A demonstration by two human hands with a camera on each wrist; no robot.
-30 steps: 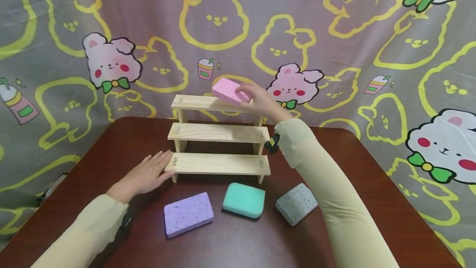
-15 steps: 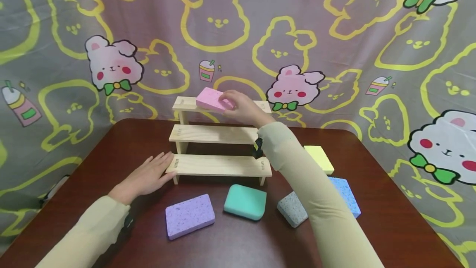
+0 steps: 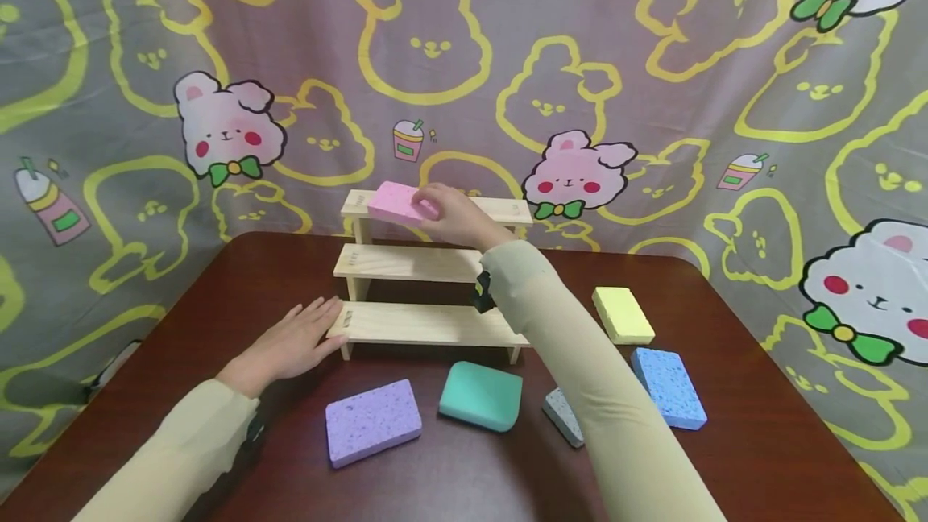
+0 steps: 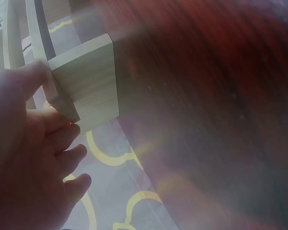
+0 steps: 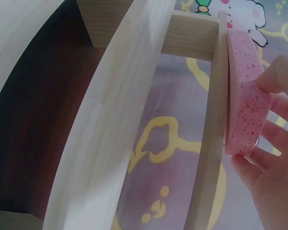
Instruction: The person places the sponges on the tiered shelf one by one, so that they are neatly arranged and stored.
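Observation:
My right hand [image 3: 460, 216] grips a pink sponge [image 3: 395, 201] by its right end, thumb on the near side. The sponge lies flat at the left part of the top step of a three-tier wooden shelf [image 3: 428, 322]. In the right wrist view, the porous pink sponge [image 5: 245, 91] is against the top board, with fingers round its outer side. My left hand [image 3: 290, 349] rests with straight fingers against the left end of the lowest step, its thumb along the front corner. The left wrist view shows this hand [image 4: 33, 158] touching the board end.
In front of the shelf lie a purple sponge [image 3: 373, 423], a teal sponge [image 3: 481, 395] and a grey sponge [image 3: 562, 416], partly hidden by the right sleeve. A yellow sponge [image 3: 623, 315] and a blue sponge [image 3: 669, 387] lie to the right on the dark table [image 3: 254, 280]. A patterned curtain [image 3: 435, 47] hangs behind.
My right hand has carried the pink sponge leftward and down onto the top step. The yellow and blue sponges have come into view from behind the sleeve. My left hand stays at the shelf.

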